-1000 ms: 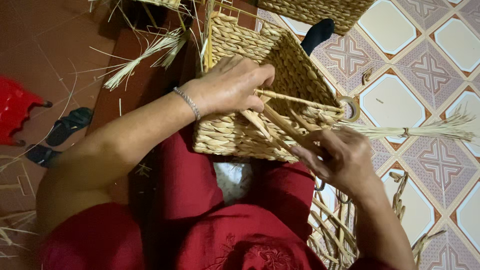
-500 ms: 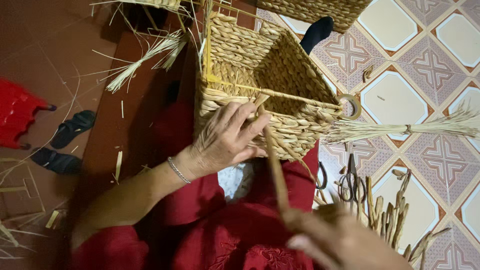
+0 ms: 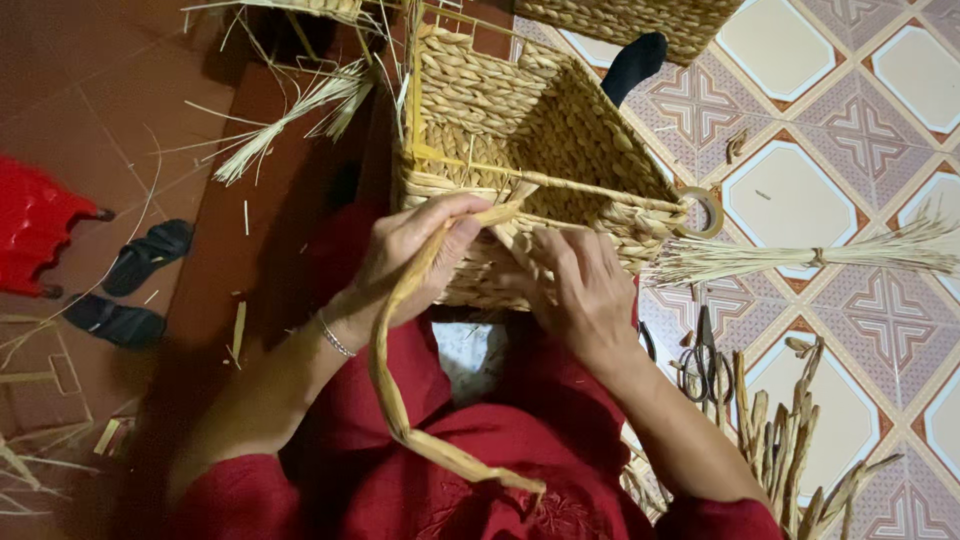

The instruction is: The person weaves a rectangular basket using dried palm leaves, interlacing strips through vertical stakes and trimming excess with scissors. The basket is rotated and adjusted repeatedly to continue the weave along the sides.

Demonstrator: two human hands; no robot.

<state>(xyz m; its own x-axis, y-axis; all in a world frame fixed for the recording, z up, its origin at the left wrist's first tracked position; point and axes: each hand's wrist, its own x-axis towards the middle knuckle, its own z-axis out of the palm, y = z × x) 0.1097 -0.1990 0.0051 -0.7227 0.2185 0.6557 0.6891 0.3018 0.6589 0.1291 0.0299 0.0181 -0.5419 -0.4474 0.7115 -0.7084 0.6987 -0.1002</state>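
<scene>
- I am holding a woven basket [image 3: 540, 160] on my lap, its open top tipped away from me and its near wall facing my hands.
- My left hand [image 3: 415, 255] is pinching a long flat dried strand [image 3: 400, 330] between thumb and fingers, right at the basket's near rim.
- That strand is running from the rim down past my left wrist, curving across my red clothing [image 3: 400, 470] and ending near the bottom edge.
- My right hand [image 3: 575, 285] is pressing against the basket's near wall just beside the left; the fingers are bent onto the weave, though I cannot tell whether they are gripping anything.
- A roll of tape [image 3: 700, 212] is hanging at the basket's right corner.
- Scissors [image 3: 705, 365] are lying on the tiled floor [image 3: 800, 190] to my right, beside a pile of dried strips [image 3: 785, 440] and a tied bundle of straw [image 3: 800, 258].
</scene>
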